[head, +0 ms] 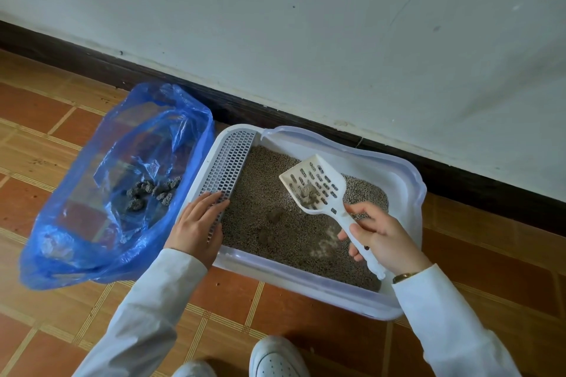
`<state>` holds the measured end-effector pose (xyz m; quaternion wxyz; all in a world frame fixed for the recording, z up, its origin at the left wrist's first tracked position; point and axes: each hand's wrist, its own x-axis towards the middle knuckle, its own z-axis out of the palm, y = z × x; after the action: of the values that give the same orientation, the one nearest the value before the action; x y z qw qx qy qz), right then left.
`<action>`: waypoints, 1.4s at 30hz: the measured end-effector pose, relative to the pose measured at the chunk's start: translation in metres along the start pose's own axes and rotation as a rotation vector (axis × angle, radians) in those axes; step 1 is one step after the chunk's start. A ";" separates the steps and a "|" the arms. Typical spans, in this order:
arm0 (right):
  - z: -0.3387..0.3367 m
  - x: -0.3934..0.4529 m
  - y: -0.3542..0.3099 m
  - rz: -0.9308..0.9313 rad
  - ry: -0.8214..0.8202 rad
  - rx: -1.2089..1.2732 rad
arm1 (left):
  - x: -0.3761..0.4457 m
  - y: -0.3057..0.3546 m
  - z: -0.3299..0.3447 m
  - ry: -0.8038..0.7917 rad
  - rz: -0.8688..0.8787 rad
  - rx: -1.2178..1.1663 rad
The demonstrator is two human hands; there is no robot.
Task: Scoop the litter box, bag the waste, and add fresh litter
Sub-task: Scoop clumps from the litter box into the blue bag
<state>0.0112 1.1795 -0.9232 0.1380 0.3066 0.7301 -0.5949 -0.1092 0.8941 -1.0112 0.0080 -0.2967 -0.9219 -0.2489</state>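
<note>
My right hand [378,239] grips the scoop [318,190] handle, clump [307,194] riding just beyond my fingers over the box [407,190]. Left hand [199,223] flat on its grate. Bag [101,180] sits past my left. Scoop's light, stiff; clump crumbly, keep level.

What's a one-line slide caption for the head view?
Right hand lifts a clump in the white scoop over the litter box; left hand rests on its grate, blue bag alongside.

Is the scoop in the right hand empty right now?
No, the white scoop held by the right hand carries a grey clump above the litter.
</note>
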 end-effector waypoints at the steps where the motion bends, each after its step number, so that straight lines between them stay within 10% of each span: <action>1: 0.000 0.000 -0.001 0.003 -0.006 0.001 | 0.000 0.000 0.000 0.001 0.000 -0.001; 25: 0.115 0.054 -0.087 -0.292 -0.127 -0.140 | -0.008 -0.037 -0.024 0.078 -0.132 0.071; 42: 0.214 0.097 -0.106 -0.918 0.161 -1.245 | -0.020 -0.047 -0.025 0.066 -0.210 0.021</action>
<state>-0.1633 0.9924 -0.9495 -0.0286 -0.1183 0.9914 -0.0487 -0.1218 0.8390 -1.0138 0.0156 -0.1899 -0.9498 -0.2482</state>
